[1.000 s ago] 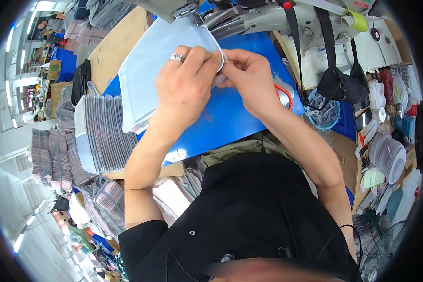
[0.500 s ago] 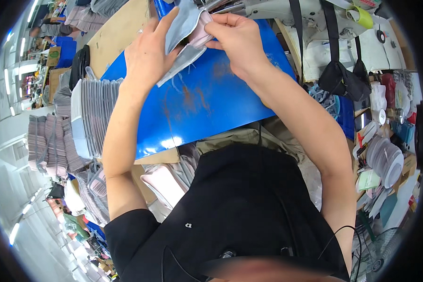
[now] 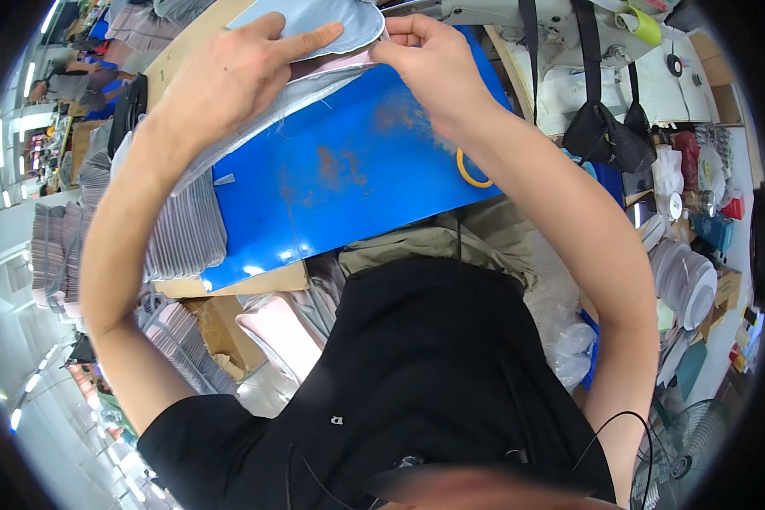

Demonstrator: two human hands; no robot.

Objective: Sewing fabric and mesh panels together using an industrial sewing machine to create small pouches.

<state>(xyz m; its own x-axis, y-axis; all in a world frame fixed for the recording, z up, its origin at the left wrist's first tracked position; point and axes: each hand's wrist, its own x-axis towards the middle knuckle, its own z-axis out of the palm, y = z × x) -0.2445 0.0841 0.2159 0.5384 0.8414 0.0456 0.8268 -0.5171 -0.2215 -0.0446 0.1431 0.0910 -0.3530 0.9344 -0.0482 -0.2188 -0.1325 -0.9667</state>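
Observation:
My left hand lies on a light blue fabric piece at the top of the view. Its index finger is stretched out across the cloth; its thumb is hidden. At the right end of that piece my right hand is closed, pinching the edge between thumb and fingers. A pink layer shows beneath the blue one, and a pale lower layer with loose threads runs back under my left forearm. Below the cloth is a shiny blue work surface with brown worn marks.
A yellow ring-shaped handle shows beside my right forearm. Stacked grey fabric pieces stand left of the blue surface. A white sewing machine is at the top right, with a black pouch hanging nearby. A fan stands lower right.
My left hand has moved left and turned, its index finger now across the blue cloth. The fabric is spread out further left. The yellow handle has come into sight.

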